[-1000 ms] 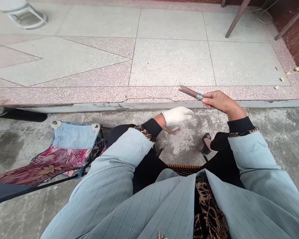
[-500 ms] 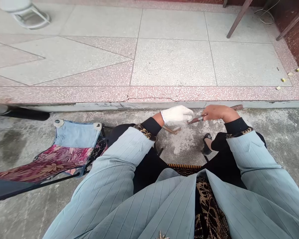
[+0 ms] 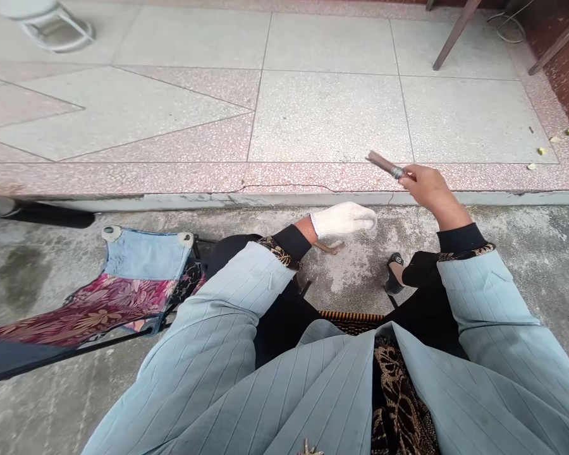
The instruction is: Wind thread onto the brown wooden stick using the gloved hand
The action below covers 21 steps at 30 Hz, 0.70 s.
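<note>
The right hand has swung up and outward in the last half second, and the stick with it: it lay low and level over the concrete, and now it slants up and left across the pink border of the step. The gloved left hand has shifted only slightly rightward.

Biggest of all from where I stand is the tiled floor of the raised step, pale squares edged in speckled pink. Below it runs rough grey concrete. The person sits over that in a light-blue pinstriped jacket, knees apart, on a seat with a yellow-and-black front edge. At the left side is a chair of patterned red cloth with a blue denim end, and up in the far left corner a white stool, a bit blurred. A black shoe shows by the right knee.

The bare right hand has the stick pinched firmly by its near end, thumb and fingers together, the far end free in the air. The left hand's fingers curl inward, well short of the stick; I can't tell whether anything is caught in them. Close under that wrist a twig lies on the ground. Smallest is the silvery wire, coiled around the stick just beside the right fingertips.
</note>
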Tool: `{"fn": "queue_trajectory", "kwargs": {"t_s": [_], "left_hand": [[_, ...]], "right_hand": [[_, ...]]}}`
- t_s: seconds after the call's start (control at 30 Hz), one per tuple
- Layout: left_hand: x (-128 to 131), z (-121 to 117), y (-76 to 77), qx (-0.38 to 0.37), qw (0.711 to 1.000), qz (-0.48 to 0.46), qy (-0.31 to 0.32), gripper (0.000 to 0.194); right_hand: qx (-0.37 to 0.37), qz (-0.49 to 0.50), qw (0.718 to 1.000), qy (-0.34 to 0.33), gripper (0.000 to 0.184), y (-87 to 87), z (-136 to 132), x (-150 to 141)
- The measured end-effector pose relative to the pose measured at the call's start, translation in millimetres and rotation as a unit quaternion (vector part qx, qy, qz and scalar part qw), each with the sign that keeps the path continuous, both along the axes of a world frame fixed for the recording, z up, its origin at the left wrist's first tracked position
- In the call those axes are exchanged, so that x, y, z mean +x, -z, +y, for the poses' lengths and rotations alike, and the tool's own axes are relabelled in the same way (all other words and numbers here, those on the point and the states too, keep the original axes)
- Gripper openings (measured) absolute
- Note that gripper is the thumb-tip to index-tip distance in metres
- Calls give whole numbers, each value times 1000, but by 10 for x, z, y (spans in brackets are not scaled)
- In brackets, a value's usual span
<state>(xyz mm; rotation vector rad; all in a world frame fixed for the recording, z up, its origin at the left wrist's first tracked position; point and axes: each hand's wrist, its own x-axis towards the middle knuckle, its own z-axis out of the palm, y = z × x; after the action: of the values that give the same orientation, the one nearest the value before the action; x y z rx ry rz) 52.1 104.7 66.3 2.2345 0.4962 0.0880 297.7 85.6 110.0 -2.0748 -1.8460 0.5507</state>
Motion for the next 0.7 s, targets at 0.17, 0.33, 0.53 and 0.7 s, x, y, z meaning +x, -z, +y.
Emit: {"fn": "queue_trajectory", "kwargs": {"t_s": [0.17, 0.33, 0.53, 0.7], "left_hand": [[-107, 109, -110, 49, 998, -26, -25, 31], [-157, 187, -182, 83, 989, 15, -125, 30], [-118, 296, -61, 101, 967, 57, -225, 34], [-19, 98, 24, 16, 998, 34, -53, 31]], "right_hand": [[-173, -158, 965, -119, 25, 117, -7, -117], [-265, 14, 930, -255, 12, 54, -174, -310], [-163, 213, 936, -230, 24, -253, -205, -211], [-12, 281, 960, 4, 19, -186, -79, -48]]}}
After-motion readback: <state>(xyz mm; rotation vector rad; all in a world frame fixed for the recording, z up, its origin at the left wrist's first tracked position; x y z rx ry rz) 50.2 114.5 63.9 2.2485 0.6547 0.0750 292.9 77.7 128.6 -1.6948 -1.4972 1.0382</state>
